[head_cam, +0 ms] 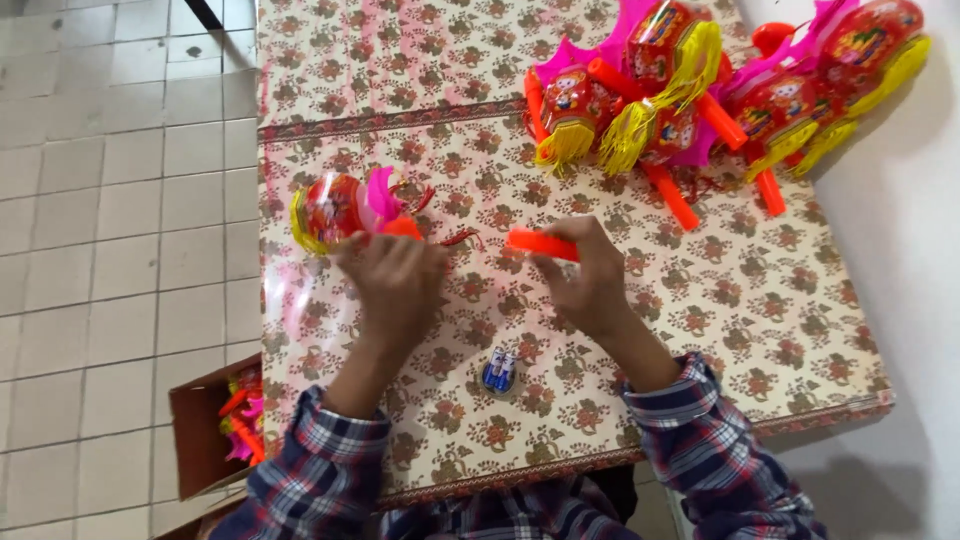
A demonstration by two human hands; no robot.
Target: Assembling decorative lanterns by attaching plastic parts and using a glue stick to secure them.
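Note:
My left hand (395, 275) rests on the table with its fingers closed around the base of a small red toy lantern (335, 208) that has a pink frill and a yellow tassel. A thin red string (462, 238) trails from the lantern toward my right hand (585, 275). That hand grips an orange plastic stick (535, 243), held level above the tablecloth. Both sleeves are plaid.
A pile of finished red, pink and yellow lanterns (700, 90) with orange sticks lies at the far right of the floral-covered table (760, 300). A small blue object (499, 371) sits near the front edge. An open cardboard box (205, 430) with more parts stands on the tiled floor at left.

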